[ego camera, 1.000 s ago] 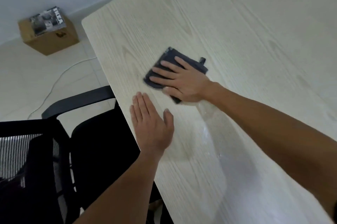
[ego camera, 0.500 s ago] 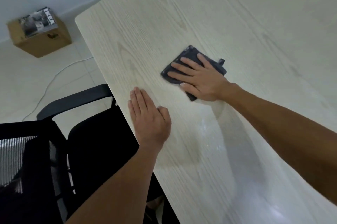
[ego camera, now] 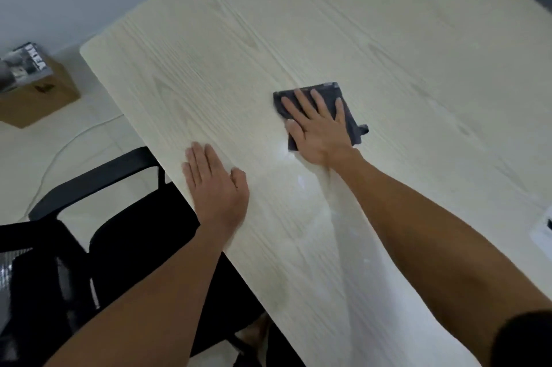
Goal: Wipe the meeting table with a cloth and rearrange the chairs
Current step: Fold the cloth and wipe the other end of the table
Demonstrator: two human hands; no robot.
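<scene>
A folded dark grey cloth (ego camera: 348,103) lies flat on the pale wood-grain meeting table (ego camera: 227,61). My right hand (ego camera: 318,127) presses down on the cloth with fingers spread, covering most of it. My left hand (ego camera: 216,184) rests flat, palm down, on the table near its left edge, holding nothing. A black office chair (ego camera: 128,235) stands at the table's left side, its seat partly under the edge and its armrest (ego camera: 89,181) sticking out. A faint wet sheen shows on the table behind the cloth.
A cardboard box (ego camera: 38,97) with a magazine on top sits on the tiled floor at the left by the wall. A white cable (ego camera: 68,142) runs across the floor. A white object (ego camera: 543,235) lies at the table's right edge of view.
My right hand has slid the cloth to the right, away from the table's left edge and towards its middle. My left hand stays planted flat near the edge.
</scene>
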